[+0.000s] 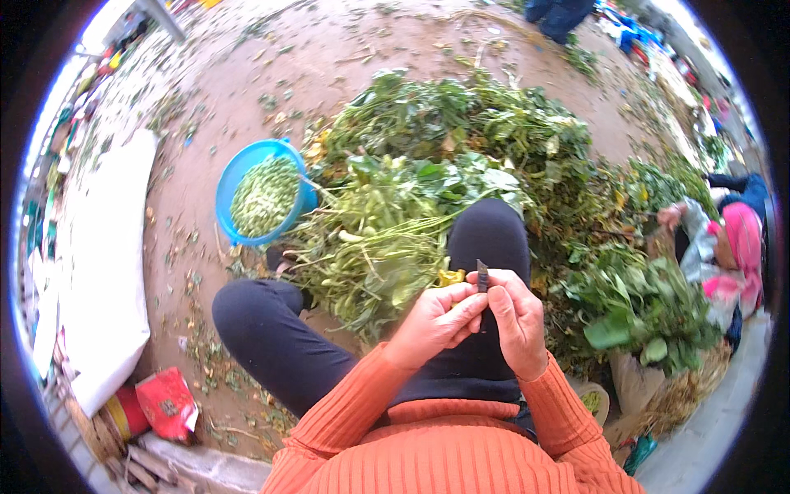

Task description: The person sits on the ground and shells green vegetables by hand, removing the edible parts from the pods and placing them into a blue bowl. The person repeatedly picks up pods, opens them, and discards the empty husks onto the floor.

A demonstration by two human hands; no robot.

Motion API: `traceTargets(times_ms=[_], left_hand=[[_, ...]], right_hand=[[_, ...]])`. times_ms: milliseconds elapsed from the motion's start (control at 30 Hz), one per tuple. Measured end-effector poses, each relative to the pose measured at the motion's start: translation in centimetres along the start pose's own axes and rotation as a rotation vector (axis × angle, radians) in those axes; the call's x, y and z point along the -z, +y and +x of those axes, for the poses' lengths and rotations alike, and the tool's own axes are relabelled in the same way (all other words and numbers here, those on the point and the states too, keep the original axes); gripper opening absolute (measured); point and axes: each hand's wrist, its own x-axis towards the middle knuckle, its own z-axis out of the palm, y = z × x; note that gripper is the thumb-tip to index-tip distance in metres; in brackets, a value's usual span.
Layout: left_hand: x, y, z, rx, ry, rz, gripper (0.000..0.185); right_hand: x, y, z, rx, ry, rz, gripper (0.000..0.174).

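Note:
Both of my hands meet above my right knee. A small dark blade-like piece (482,279) stands upright between their fingertips; what it is exactly, I cannot tell. My left hand (435,318) pinches its lower part, and a crumpled yellow thing, perhaps a leaf, (451,277) shows by those fingers. From the other side, my right hand (517,321) grips the piece with thumb and fingers. Beyond the hands, cut green bean plants with pods (382,247) lie between my knees. A blue plastic basin (229,167) holding picked green pods (265,197) stands left of the plants.
A large leafy heap (457,117) lies ahead. At right, another person in a pink head covering (742,238) sits by more plants (654,309). A white sheet (114,259) and a red bag (166,401) lie at left. Leaf litter dots the earthen ground. Someone's dark-clad legs (558,15) show at the top.

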Motion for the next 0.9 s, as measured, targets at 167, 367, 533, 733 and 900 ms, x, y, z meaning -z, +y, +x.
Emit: traceTargets(times_ms=[167, 367, 533, 733, 900], left_hand=[[1.8, -0.4, -0.1, -0.052, 0.079, 0.006, 0.023], [5.1, 2.2, -0.6, -0.154, 0.248, -0.065, 0.030], [9.7, 3.6, -2.0, -0.281, 0.351, -0.312, 0.026], [11.4, 3.8, -1.8, -0.340, 0.384, -0.479, 0.027], [11.3, 4.2, -0.8, -0.287, 0.425, -0.447, 0.029]], right_hand=[[-1.3, 0.4, 1.6, -0.233, -0.156, 0.182, 0.016], [0.3, -0.3, 7.5, 0.079, 0.038, 0.063, 0.017], [3.1, 1.9, 12.9, 0.113, 0.101, 0.019, 0.018], [1.3, 2.4, 16.9, 0.242, 0.024, -0.115, 0.017], [-2.3, 0.5, 18.3, 0.129, -0.255, 0.089, 0.015]])
